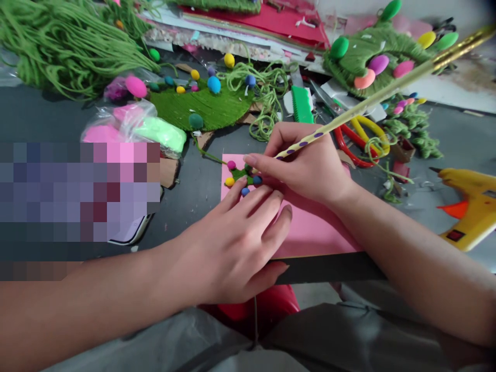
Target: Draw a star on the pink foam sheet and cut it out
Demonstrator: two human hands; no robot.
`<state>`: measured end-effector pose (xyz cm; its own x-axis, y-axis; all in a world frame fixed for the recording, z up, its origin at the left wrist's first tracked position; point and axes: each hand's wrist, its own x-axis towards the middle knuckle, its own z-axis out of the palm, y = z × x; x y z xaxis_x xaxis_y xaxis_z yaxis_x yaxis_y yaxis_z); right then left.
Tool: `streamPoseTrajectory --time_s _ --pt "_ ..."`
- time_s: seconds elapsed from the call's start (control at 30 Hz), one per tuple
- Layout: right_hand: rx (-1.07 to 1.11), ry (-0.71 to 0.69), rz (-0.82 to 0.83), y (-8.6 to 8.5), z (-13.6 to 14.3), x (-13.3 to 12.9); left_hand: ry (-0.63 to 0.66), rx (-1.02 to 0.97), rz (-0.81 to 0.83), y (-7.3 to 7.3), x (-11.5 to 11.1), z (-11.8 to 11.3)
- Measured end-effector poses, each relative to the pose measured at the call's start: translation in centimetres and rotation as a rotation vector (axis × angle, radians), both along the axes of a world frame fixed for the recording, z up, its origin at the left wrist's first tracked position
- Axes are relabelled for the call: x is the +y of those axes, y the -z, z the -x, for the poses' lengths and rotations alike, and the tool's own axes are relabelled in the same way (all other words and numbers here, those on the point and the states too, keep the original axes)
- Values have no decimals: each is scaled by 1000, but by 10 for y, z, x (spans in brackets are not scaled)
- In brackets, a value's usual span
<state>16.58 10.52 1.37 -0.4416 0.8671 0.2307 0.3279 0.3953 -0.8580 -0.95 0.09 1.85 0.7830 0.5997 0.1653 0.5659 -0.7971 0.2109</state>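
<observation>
A small green yarn-wrapped star (pixel 239 175) with coloured balls on its tips lies on a sheet of pink paper (pixel 318 227). My left hand (pixel 240 237) rests over the paper with fingers stretched out, its index fingertip pressing on the star. Pinched in my right hand (pixel 306 160) is a pale yellow pencil (pixel 356 109) with dark spots and a gold end. Its tip points down at the star's right side, and my fingers hide the exact contact. The paper's lower left part is covered by my left hand.
Behind the paper lies a green yarn-wrapped crescent (pixel 201 106) with coloured balls. Red-and-yellow-handled scissors (pixel 356 144) and a yellow glue gun (pixel 468 206) lie to the right. Green yarn (pixel 77 46) is heaped at the back left; a phone (pixel 135 230) lies at left, partly blurred out.
</observation>
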Motion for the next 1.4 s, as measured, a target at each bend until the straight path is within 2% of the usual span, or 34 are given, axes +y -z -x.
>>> streamPoseTrajectory --time_s 0.63,1.03,1.4 --pt "21 -1 62 -2 1 0 15 24 -7 -3 0 1" --pt "-49 -5 39 -7 0 -2 8 42 -9 -2 0 -1" --pt "-34 -19 2 -4 0 1 7 53 7 -5 1 -1"
